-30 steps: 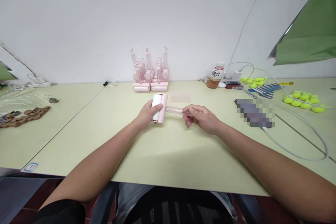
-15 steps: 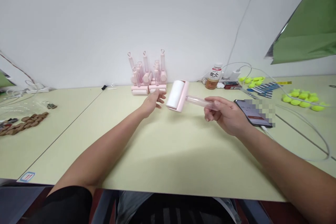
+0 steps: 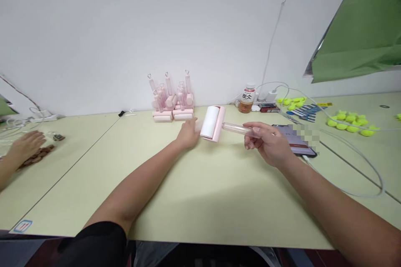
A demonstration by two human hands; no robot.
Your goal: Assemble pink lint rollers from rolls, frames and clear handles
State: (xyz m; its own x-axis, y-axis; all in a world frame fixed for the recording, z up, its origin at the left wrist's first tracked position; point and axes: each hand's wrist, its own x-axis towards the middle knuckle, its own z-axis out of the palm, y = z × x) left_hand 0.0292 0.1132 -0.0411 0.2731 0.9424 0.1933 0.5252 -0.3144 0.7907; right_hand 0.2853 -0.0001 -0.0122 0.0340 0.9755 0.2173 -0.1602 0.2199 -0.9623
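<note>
A lint roller [image 3: 210,123] with a white sheet roll in a pink cover is held above the table. My right hand [image 3: 266,139] is closed around the end of its clear pinkish handle, thumb on top. My left hand [image 3: 187,134] is beside the white roll, its fingers pointing away from me; they are blurred and partly hidden, so I cannot tell whether they touch it. Behind it, against the wall, a cluster of matching pink lint rollers [image 3: 163,116] stands with several handles upright.
A labelled bottle [image 3: 247,99] stands at the wall. To the right lie a phone [image 3: 296,141] on a cable, striped gloves [image 3: 305,112] and yellow-green pieces [image 3: 351,122]. On the left, another person's hand [image 3: 28,147] is over brown pieces [image 3: 39,156].
My left hand has moved right, close to the roll, and its fingers now blur. The right hand keeps its hold on the handle. Another person's hand has come in at the left.
</note>
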